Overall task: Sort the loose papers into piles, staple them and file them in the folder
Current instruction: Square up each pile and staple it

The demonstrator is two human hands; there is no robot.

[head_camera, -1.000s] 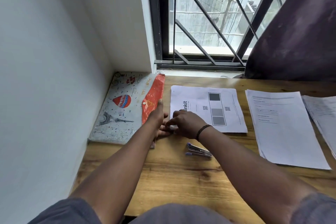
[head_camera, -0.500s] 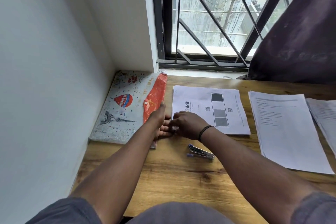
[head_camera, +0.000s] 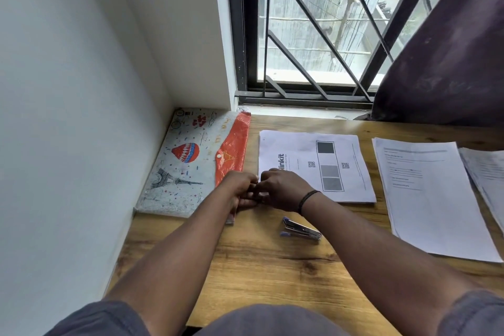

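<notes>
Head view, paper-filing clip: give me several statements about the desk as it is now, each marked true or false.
1. The stapler lies on the desk, in neither hand. True.
2. The folder lies by the left wall. True.
3. The right hand holds the stapler. False: it meets the left hand at the near left corner of the QR-code pile.
4. Every pile is inside the folder. False: the piles lie on the desk.
5. The folder's flap is blue. False: it is orange.

Soft daylight from the window [head_camera: 313, 22], wide-angle bowing at edges.
</notes>
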